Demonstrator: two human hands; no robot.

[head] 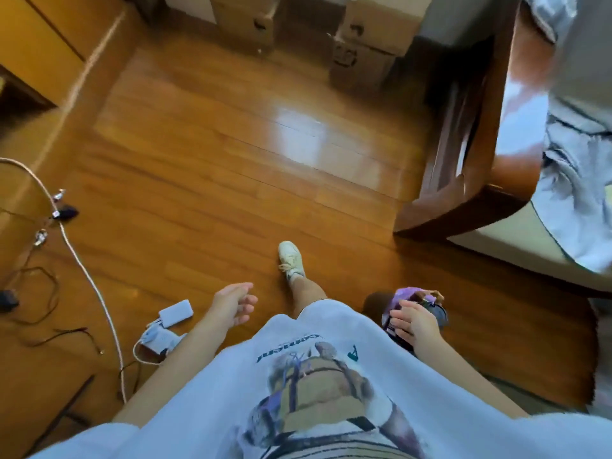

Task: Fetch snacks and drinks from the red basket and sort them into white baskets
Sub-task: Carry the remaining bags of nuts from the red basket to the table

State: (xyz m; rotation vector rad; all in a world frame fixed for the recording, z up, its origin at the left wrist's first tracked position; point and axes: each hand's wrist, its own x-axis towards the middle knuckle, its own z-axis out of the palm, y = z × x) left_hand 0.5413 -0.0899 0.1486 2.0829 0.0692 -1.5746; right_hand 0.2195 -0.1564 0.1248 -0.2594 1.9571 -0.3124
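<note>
Head view: purple packet (409,294) in right hand (414,321)

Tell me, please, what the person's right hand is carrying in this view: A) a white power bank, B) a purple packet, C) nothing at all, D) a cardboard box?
B: the right hand grips a purple packet beside the hip, while the left hand hangs open and empty above the wooden floor.
</note>
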